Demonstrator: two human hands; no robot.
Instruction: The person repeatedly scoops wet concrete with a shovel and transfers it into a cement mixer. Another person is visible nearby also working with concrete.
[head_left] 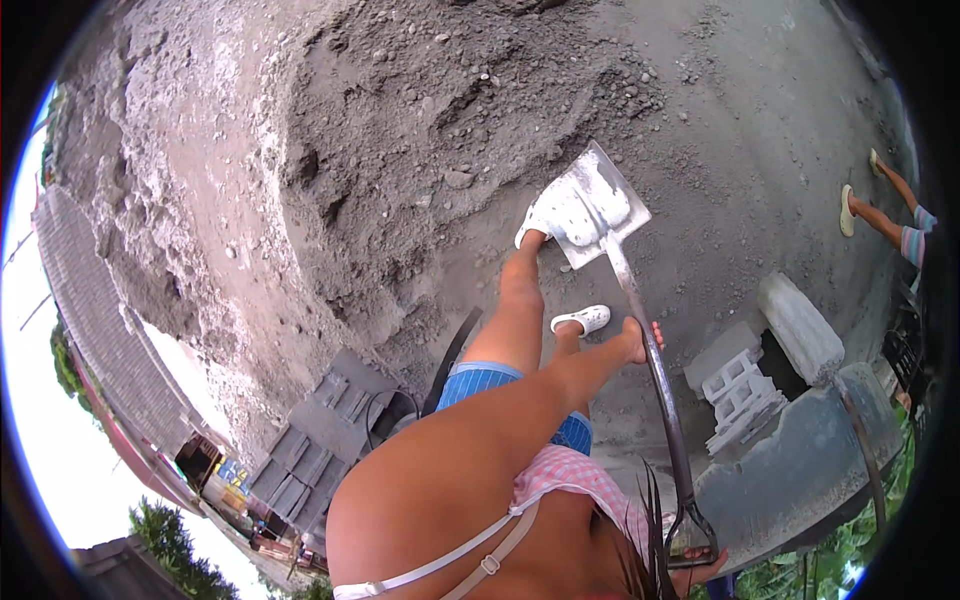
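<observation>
A long-shafted shovel [655, 375] runs slantwise in front of me. My left hand [640, 340] is wrapped round the middle of its shaft. At the lower end of the picture, my right hand [695, 567] grips the handle at the top of the shovel, partly hidden by dark strands. The broad metal blade [625, 207] points away from me, over the grey ground beside my left foot. Whitish, sunlit patches show on its face, with no heap of sand on it. Beyond it spreads a mound of grey sand and gravel [400, 150].
Grey roof-like blocks [310, 420] are stacked at the lower left. To the right lie hollow concrete blocks [740, 395], a pale cylindrical piece [800, 325] and a dusty grey-green container [800, 465]. Another person's legs [885, 220] stand at the far right.
</observation>
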